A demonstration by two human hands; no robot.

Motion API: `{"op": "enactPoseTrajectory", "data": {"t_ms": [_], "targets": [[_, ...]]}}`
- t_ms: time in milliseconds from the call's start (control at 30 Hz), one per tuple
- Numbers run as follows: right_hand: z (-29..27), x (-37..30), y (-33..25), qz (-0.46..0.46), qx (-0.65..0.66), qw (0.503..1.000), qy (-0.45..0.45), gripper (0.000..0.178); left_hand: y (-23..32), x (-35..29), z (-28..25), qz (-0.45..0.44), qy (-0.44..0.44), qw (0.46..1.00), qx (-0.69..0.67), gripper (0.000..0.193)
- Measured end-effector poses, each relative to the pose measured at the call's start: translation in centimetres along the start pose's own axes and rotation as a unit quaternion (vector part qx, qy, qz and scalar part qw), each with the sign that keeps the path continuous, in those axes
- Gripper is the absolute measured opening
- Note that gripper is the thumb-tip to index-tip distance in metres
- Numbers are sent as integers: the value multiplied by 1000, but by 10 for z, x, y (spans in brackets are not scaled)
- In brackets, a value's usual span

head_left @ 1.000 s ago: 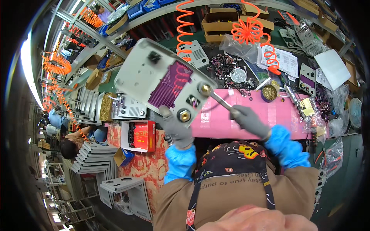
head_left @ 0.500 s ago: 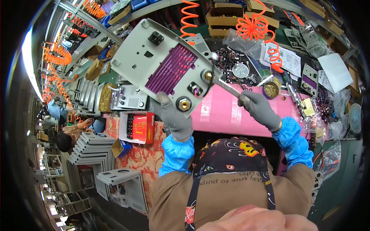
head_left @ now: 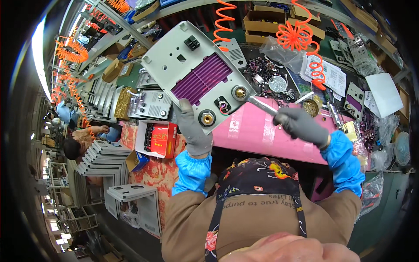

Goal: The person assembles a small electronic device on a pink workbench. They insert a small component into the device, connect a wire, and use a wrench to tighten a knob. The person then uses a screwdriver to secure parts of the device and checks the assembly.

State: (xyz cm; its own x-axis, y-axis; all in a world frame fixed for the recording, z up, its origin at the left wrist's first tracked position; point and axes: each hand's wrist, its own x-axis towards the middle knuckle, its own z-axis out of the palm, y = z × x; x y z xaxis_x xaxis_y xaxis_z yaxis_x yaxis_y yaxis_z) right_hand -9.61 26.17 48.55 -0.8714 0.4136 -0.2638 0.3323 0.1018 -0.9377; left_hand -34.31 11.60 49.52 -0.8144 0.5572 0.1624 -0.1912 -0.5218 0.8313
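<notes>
My left hand [head_left: 194, 131], in a grey glove, grips the lower edge of a light grey metal panel [head_left: 163, 54] and holds it tilted above the bench. The panel carries a purple slatted grille [head_left: 203, 79], a black switch [head_left: 192, 42] and a black square part [head_left: 223, 105] with purple wire. Two brass fittings sit near its right end, a lower one [head_left: 207, 118] and an upper one [head_left: 239, 92]. My gloved right hand [head_left: 303, 125] is closed round the handle of a wrench [head_left: 264, 106]. The wrench's far end lies at the panel's edge beside the upper fitting; contact cannot be made out.
A pink mat [head_left: 248, 126] covers the bench front. Behind it lie small loose parts, a bowl of brass pieces [head_left: 310, 108] and papers [head_left: 328, 74]. Orange coiled hoses [head_left: 294, 37] hang above. Left stand a red-and-white box [head_left: 163, 139] and stacked grey housings [head_left: 102, 163].
My right hand and the wrench have swung down and to the right, uncovering the upper brass fitting. The panel stays in my left hand, shifted slightly right in the view.
</notes>
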Motion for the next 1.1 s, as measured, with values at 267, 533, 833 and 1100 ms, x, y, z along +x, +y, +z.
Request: {"op": "enactPoseTrajectory", "data": {"t_ms": [267,533,833,1100], "targets": [[13,-10,0,-51,171,984,-26,41,14,20,-3,47,1,997,69,52],[62,3,5,-86,290,948,94,35,13,23,20,113,53,990,69,39],[133,14,-7,-74,412,880,223,36,-24,23,28,119,81,985,95,46],[167,36,-10,-77,472,836,268,38,-52,19,42,102,89,988,76,46]]}}
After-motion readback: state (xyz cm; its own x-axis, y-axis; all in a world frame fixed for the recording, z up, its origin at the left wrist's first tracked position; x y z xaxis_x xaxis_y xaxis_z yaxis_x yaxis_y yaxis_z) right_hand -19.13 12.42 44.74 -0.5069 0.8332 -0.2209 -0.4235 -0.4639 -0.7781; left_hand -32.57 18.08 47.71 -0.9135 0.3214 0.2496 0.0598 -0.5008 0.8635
